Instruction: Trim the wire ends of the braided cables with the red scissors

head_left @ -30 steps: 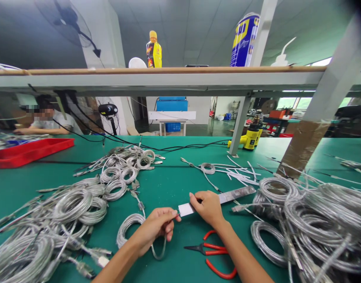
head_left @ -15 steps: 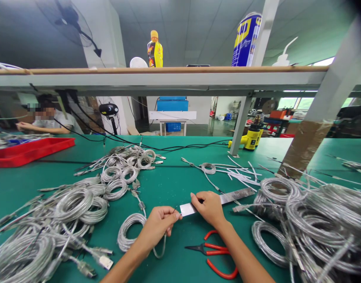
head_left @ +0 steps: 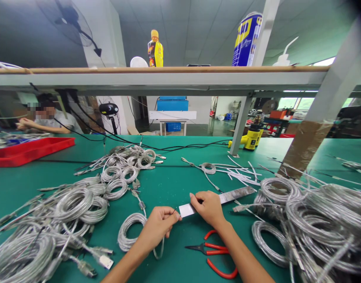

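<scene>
My left hand [head_left: 158, 226] is closed in a pinch on the thin end of a silver cable whose coil [head_left: 130, 232] lies on the green table just left of it. The cable tip sits at the near end of a flat metal ruler [head_left: 236, 194] lying slantwise on the table. My right hand [head_left: 209, 207] lies over the ruler's near part, fingers curled and pressing on it. Red-handled scissors [head_left: 214, 253] lie just under my right wrist.
Heaps of coiled silver cables fill the left [head_left: 71, 204] and right [head_left: 310, 220] of the table. White wire ties [head_left: 239, 173] lie beyond the ruler. A red tray [head_left: 27, 151] and a seated person [head_left: 47, 118] are far left. A shelf post [head_left: 313, 133] stands right.
Almost nothing differs: my left hand has shifted slightly toward the ruler's end with the cable tip, and my right hand stays on the ruler.
</scene>
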Motion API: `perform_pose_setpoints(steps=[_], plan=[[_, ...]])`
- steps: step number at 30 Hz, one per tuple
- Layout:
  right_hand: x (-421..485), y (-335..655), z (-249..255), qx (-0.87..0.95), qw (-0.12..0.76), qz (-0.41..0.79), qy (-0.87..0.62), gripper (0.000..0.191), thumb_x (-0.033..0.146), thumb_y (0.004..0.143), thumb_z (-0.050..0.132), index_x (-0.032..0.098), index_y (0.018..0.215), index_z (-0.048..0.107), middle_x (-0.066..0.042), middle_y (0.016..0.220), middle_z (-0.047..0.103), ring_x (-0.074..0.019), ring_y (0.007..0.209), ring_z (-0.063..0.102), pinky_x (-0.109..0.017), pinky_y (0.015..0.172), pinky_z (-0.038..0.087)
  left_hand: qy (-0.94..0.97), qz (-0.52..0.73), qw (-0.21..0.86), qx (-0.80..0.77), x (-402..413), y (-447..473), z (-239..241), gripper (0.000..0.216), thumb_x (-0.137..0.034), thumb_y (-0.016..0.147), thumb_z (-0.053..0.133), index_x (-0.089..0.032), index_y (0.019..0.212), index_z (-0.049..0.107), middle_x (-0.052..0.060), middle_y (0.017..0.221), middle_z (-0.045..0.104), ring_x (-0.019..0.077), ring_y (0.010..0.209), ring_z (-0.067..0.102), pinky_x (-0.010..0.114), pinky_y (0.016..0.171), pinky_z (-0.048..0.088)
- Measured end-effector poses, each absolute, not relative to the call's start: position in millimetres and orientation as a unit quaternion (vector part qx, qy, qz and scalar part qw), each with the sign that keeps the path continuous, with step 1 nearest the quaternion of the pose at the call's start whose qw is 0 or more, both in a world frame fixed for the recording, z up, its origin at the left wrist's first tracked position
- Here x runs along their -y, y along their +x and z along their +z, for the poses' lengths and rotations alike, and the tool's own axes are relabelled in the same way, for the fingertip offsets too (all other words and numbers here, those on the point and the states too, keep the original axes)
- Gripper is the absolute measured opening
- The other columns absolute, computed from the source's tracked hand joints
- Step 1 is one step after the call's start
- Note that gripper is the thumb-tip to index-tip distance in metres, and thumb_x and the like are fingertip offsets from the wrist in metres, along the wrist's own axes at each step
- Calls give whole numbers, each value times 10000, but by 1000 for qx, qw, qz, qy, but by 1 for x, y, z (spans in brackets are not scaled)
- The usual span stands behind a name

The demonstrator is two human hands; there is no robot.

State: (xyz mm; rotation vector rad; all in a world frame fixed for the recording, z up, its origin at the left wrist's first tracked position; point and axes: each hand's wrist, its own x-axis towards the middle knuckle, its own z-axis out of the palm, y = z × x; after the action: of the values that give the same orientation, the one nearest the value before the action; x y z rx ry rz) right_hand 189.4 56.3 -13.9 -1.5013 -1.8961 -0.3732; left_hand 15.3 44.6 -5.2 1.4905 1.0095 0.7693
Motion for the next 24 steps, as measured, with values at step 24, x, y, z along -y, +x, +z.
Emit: perform_pose_setpoints(steps=[24], plan=[[-55, 186, -18, 760, 312, -127, -556, 313, 270, 783, 410, 182, 519, 554, -5, 550, 578, -116, 568, 478, -244, 560, 243, 630, 364, 555, -403, -40, 11, 15, 304, -392, 708, 492, -101, 686, 577, -49, 354, 467, 24, 273, 257, 150, 313, 166]])
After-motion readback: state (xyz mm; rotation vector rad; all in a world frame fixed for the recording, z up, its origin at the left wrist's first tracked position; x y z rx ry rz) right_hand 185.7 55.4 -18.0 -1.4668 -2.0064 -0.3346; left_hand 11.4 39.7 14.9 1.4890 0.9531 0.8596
